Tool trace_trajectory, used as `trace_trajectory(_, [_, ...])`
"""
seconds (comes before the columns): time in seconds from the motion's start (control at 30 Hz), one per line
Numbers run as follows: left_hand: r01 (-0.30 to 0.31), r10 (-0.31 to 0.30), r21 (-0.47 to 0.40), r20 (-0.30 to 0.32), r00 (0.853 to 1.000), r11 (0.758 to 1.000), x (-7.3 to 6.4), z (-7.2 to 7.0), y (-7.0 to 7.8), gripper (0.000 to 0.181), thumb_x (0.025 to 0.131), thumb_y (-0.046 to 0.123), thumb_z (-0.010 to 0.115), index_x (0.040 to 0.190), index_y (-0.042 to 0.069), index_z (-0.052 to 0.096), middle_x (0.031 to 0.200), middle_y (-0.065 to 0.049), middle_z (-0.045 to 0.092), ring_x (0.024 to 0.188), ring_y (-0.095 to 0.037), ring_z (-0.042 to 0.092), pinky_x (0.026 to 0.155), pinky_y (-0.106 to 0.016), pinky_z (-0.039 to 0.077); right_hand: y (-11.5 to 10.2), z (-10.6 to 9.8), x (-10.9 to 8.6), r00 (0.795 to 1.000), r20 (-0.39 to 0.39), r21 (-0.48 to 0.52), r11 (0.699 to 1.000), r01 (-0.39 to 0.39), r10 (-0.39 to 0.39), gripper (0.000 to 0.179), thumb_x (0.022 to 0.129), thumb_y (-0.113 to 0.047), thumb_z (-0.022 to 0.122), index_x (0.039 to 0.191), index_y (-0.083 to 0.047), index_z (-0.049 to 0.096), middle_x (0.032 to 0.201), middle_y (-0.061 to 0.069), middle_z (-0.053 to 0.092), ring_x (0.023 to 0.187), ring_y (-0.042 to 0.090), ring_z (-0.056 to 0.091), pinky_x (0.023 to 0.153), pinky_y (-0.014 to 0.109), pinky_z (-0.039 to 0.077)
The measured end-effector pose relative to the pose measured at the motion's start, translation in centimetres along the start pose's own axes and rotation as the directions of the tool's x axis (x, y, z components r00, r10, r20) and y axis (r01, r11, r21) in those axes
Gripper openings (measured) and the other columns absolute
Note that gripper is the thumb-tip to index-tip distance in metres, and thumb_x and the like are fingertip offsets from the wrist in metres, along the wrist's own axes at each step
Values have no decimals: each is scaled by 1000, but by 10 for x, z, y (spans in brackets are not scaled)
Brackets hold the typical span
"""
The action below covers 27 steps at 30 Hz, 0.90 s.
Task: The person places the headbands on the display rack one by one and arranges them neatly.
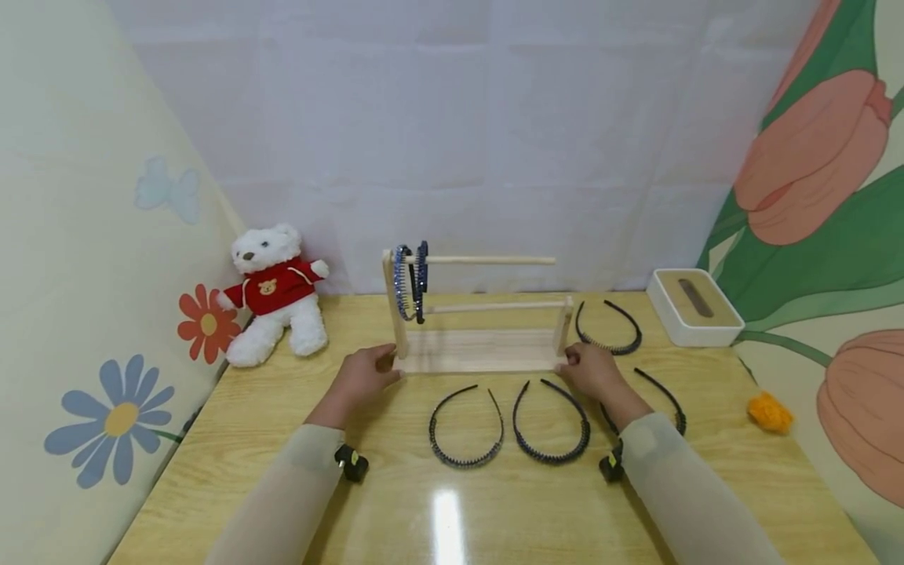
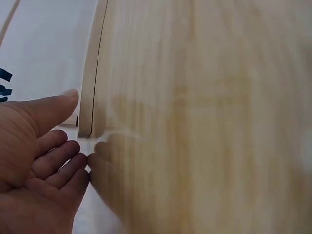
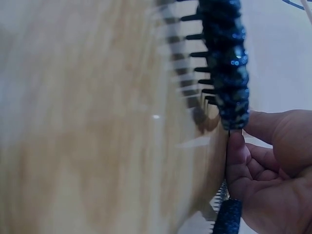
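Note:
A pale wooden rack (image 1: pixel 480 351) with two horizontal rods stands on the table. Two dark toothed headbands hang at the left end of its upper rod, the nearer one (image 1: pixel 421 282) beaded. My left hand (image 1: pixel 363 377) holds the left end of the rack's base, thumb along the front corner; the left wrist view shows the thumb (image 2: pixel 58 107) apart from the loosely bent fingers. My right hand (image 1: pixel 592 370) grips the base's right end with curled fingers. In the right wrist view a glittery blue headband (image 3: pixel 224 63) partly covers that hand.
In front of the rack lie a thin headband (image 1: pixel 466 463) and a thicker one (image 1: pixel 551 457). Another headband (image 1: pixel 628 345) is behind my right hand, and one (image 1: pixel 678 408) beside the right forearm. A white bear (image 1: pixel 282 290), a tissue box (image 1: pixel 695 306) and an orange item (image 1: pixel 770 413) stand around.

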<state>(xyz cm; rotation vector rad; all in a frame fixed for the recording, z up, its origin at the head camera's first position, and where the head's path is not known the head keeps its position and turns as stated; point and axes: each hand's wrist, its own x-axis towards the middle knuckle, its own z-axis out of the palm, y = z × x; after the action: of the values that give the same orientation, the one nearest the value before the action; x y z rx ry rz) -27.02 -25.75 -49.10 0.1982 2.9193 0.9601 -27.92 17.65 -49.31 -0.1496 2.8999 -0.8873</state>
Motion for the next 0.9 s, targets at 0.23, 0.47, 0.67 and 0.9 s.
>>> trace_trajectory(0.23, [-23, 23, 32, -5, 1000, 999, 6, 5, -3, 55, 105, 23, 75, 153, 0, 61, 143, -24, 70, 138, -43, 63, 116, -59, 51, 0, 1, 1, 1000, -2, -11, 1000, 0, 0, 46, 106, -25, 72, 137, 9, 67, 115, 17, 73, 105, 33, 67, 96, 51, 58])
trace_trajectory(0.47, [-23, 25, 63, -20, 999, 998, 4, 10, -4, 52, 105, 24, 76, 150, 0, 65, 141, -25, 71, 136, -44, 64, 115, -60, 52, 1, 1, -1, 1000, 15, -2, 1000, 1, -1, 45, 106, -25, 72, 135, 9, 68, 113, 17, 73, 103, 32, 67, 95, 50, 58])
trace_trajectory(0.67, [-6, 6, 63, -3, 1000, 998, 3, 10, -3, 51, 105, 24, 75, 149, 1, 66, 144, -25, 69, 140, -46, 61, 116, -61, 51, -3, -9, -9, 999, 39, -47, 999, 12, -10, 50, 108, -29, 69, 137, 12, 65, 114, 20, 72, 97, 30, 67, 89, 48, 59])
trace_trajectory(0.9, [-1, 1, 59, 0, 1000, 998, 5, 9, -2, 52, 106, 25, 75, 151, 1, 64, 146, -24, 68, 142, -44, 60, 118, -59, 50, -32, -13, -38, 971, -12, -24, 971, 237, -237, 44, 104, -21, 77, 137, 6, 66, 117, 19, 73, 102, 32, 71, 90, 50, 62])
